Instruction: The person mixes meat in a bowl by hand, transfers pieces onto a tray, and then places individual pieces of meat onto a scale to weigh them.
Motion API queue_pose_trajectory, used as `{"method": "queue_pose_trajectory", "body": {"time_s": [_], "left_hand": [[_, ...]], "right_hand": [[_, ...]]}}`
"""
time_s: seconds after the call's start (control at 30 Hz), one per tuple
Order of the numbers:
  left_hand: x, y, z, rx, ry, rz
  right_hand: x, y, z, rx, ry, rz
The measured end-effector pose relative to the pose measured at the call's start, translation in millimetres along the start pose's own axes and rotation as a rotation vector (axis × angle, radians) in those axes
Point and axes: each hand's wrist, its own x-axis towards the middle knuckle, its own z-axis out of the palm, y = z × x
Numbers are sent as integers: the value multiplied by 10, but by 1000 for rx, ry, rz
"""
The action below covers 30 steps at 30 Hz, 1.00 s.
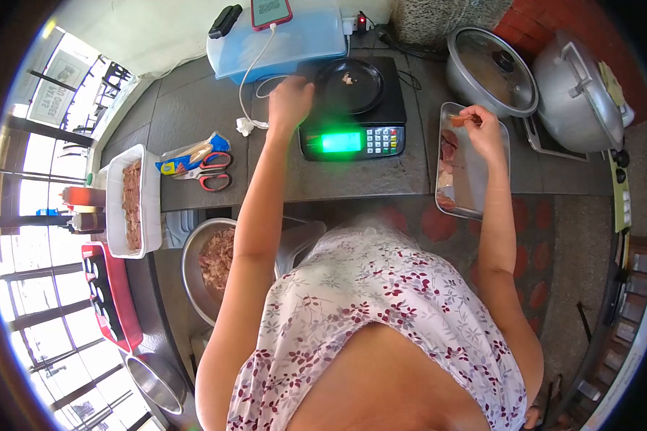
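Observation:
A black digital scale point(395, 108) with a lit green display stands on the counter. On its platform sits a black plate point(366, 90) with a few small pale bits of food. My left hand point(291, 103) is at the scale's left edge, beside the plate, its fingers curled; anything inside them is hidden. At the right, my right hand point(484, 131) pinches a reddish slice of meat point(461, 121) over a shallow metal tray point(474, 208). More meat slices point(447, 151) lie along the tray's left side.
Scissors point(214, 172) and a blue-yellow packet point(194, 154) lie left of the scale. A white tub point(145, 197) and steel bowl point(188, 266) hold meat. Behind are a blue box point(302, 43), a phone point(271, 11) and a white cable point(250, 72); lidded pots point(492, 68) stand right.

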Motion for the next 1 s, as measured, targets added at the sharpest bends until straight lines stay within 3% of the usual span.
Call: {"method": "queue_pose_trajectory", "body": {"time_s": [0.27,0.67,0.73,1.0], "left_hand": [[-22,-86,-57,-83,27,47],[35,-58,244,-158,-98,10],[5,149,109,-305,-153,-118],[8,246,7,-348,-153,-122]], "right_hand": [[-4,-63,10,-30,-58,10],[-187,-181,-53,-61,-71,30],[-201,-148,-77,-62,-69,37],[-273,-185,-135,-53,-54,33]]}}
